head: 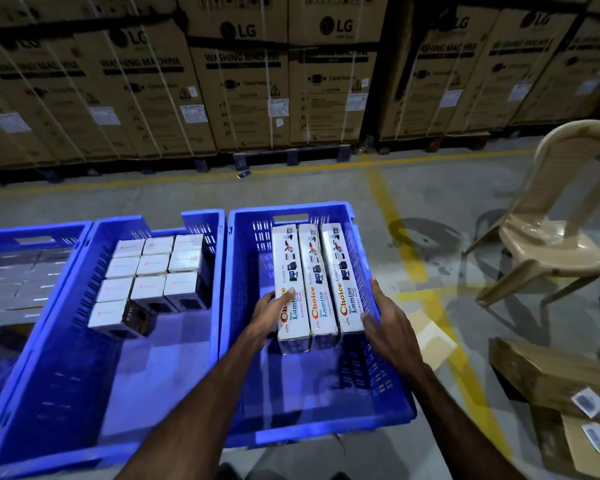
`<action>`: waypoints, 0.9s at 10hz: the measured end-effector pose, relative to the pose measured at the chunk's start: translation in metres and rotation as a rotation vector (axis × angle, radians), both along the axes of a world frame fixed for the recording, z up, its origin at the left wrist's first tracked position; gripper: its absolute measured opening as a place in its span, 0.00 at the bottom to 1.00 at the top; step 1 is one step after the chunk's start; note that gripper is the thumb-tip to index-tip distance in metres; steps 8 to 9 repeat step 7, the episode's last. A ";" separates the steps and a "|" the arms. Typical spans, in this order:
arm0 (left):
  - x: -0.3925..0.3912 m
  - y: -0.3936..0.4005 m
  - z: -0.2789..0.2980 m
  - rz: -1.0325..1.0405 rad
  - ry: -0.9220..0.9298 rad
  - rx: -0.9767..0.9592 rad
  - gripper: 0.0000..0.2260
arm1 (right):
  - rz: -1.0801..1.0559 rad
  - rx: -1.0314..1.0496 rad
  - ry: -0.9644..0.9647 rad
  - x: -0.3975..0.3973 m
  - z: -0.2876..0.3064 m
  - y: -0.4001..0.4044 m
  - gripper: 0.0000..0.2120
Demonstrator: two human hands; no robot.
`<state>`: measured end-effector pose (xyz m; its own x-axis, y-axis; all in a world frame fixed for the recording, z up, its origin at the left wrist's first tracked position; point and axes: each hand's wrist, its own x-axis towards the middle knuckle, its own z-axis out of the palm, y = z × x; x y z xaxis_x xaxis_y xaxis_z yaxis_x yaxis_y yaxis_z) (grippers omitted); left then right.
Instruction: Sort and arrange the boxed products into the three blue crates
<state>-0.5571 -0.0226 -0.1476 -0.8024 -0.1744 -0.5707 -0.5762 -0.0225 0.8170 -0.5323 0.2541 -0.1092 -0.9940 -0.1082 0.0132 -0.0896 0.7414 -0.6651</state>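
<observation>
Hands bracketed three long Choice extension-socket boxes point(307, 289) in the right crate point(291, 420), likely squaring them into a tight row against its far wall. Left hand point(269, 311) curled on the outer box; right hand point(383, 318) pressed flat, fingers straight. Middle crate point(66, 393) held small white boxes point(149, 275) packed at its far end. Left crate point(0, 233) carried grey boxes, blurred.

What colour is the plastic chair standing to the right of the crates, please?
Beige; the chair shows in the head view.
</observation>
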 end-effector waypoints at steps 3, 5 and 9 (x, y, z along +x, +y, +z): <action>0.040 0.006 0.052 -0.102 0.154 -0.163 0.37 | -0.054 0.012 0.036 0.020 0.005 0.001 0.26; 0.098 0.008 0.066 -0.181 0.274 -0.272 0.32 | -0.130 -0.009 0.112 0.050 0.018 -0.006 0.18; 0.149 0.005 0.077 -0.150 0.361 -0.302 0.31 | -0.137 -0.116 0.218 0.071 0.027 -0.021 0.14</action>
